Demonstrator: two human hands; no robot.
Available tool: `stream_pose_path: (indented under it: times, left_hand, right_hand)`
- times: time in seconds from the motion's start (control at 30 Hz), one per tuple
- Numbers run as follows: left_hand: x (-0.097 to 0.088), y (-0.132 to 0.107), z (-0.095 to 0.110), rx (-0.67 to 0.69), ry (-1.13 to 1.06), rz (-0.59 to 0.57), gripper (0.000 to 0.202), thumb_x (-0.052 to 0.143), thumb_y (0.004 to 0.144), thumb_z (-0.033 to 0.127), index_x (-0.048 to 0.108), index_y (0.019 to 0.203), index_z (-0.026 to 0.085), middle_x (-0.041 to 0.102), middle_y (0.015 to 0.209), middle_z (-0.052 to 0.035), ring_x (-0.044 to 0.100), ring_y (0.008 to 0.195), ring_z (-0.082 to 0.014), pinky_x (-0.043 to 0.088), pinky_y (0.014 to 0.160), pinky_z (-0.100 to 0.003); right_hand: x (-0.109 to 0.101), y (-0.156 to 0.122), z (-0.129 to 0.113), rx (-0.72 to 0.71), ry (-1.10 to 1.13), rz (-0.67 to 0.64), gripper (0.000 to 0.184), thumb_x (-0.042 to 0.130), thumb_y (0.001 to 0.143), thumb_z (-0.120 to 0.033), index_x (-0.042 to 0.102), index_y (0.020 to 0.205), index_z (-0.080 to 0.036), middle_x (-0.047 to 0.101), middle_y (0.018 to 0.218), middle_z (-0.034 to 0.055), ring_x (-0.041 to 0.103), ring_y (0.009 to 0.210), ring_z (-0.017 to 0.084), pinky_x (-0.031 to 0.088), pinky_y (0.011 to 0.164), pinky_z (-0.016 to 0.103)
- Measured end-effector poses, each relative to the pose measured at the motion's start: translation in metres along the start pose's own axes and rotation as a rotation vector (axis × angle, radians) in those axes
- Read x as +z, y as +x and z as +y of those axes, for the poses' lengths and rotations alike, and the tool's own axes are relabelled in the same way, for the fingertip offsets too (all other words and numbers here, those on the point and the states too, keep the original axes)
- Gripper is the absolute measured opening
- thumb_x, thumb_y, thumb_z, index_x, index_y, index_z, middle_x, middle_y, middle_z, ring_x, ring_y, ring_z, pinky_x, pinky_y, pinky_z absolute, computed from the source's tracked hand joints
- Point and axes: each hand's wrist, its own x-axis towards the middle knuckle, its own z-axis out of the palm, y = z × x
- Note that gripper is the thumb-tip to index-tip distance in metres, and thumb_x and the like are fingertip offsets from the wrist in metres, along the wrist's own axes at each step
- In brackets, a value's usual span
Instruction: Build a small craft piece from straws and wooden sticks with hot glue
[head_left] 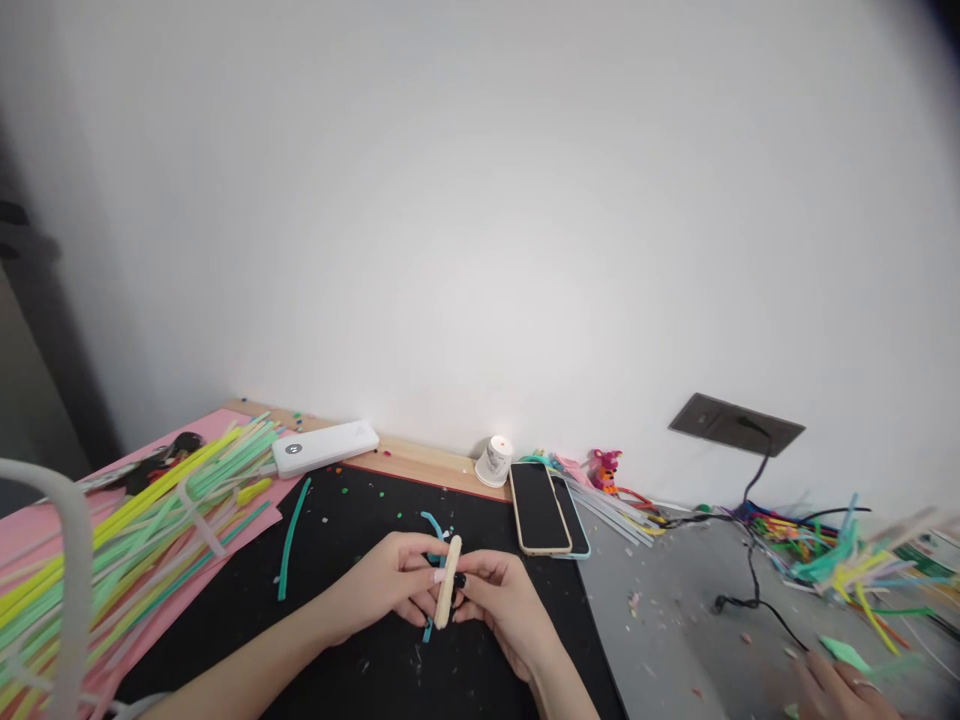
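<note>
Above the black mat, my left hand [405, 578] and my right hand [496, 598] meet, with their fingertips closed on a short cream pipe-cleaner piece [448, 582]. It looks like strands lying side by side, held nearly upright. A thin blue pipe cleaner [430, 522] shows behind it, its ends sticking out above and below my left fingers; whether it is joined to the cream piece I cannot tell. Something small and dark sits at my right fingertips, too small to make out. A teal pipe cleaner [293, 540] lies on the mat left of my hands.
Bundled pipe cleaners [172, 540] cover pink paper at left. A white power bank [325, 448], paper cup [494, 461] and two overlapping phones [538, 508] stand or lie toward the wall. At right are loose pipe cleaners [840, 555], a black cable [752, 560] and another person's hand [836, 688].
</note>
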Motion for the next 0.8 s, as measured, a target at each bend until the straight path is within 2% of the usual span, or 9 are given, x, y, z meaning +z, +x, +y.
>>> stream_pose_path:
  times: [0.33, 0.47, 0.63, 0.8]
  left_hand:
    - [-0.0003, 0.0005, -0.0004, 0.015, -0.013, 0.037, 0.045, 0.063, 0.078, 0.037, 0.058, 0.116, 0.013, 0.075, 0.084, -0.0104, 0.071, 0.072, -0.0196, 0.051, 0.059, -0.023]
    - [-0.0003, 0.0004, 0.0004, 0.0, -0.007, 0.082, 0.044, 0.064, 0.077, 0.039, 0.057, 0.112, 0.014, 0.075, 0.083, -0.0092, 0.071, 0.072, -0.0193, 0.051, 0.059, -0.023]
    - [-0.001, 0.0031, -0.0035, 0.02, -0.008, 0.063, 0.035, 0.063, 0.077, 0.04, 0.057, 0.101, 0.015, 0.074, 0.085, -0.0087, 0.07, 0.072, -0.019, 0.05, 0.058, -0.022]
    - [0.0, 0.0023, -0.0033, 0.02, -0.017, 0.065, 0.033, 0.063, 0.078, 0.04, 0.055, 0.1, 0.017, 0.074, 0.081, -0.007, 0.069, 0.069, -0.0172, 0.05, 0.057, -0.022]
  right_hand:
    - [0.0016, 0.0007, -0.0028, -0.051, 0.006, 0.043, 0.022, 0.08, 0.061, -0.022, 0.074, 0.078, -0.011, 0.069, 0.067, 0.0061, 0.061, 0.057, 0.011, 0.05, 0.056, 0.022]
    - [0.0017, 0.0, -0.0046, -0.042, 0.015, 0.032, 0.022, 0.079, 0.061, -0.023, 0.074, 0.078, -0.01, 0.068, 0.066, 0.0063, 0.061, 0.058, 0.012, 0.05, 0.056, 0.022]
    - [0.0004, 0.0004, -0.0047, -0.048, 0.003, 0.014, 0.023, 0.079, 0.063, -0.024, 0.074, 0.08, -0.01, 0.068, 0.065, 0.0067, 0.061, 0.057, 0.011, 0.049, 0.055, 0.021]
    - [-0.0004, 0.0011, -0.0026, -0.06, 0.022, 0.003, 0.025, 0.079, 0.063, -0.026, 0.073, 0.082, -0.01, 0.069, 0.068, 0.0068, 0.061, 0.058, 0.011, 0.049, 0.054, 0.021]
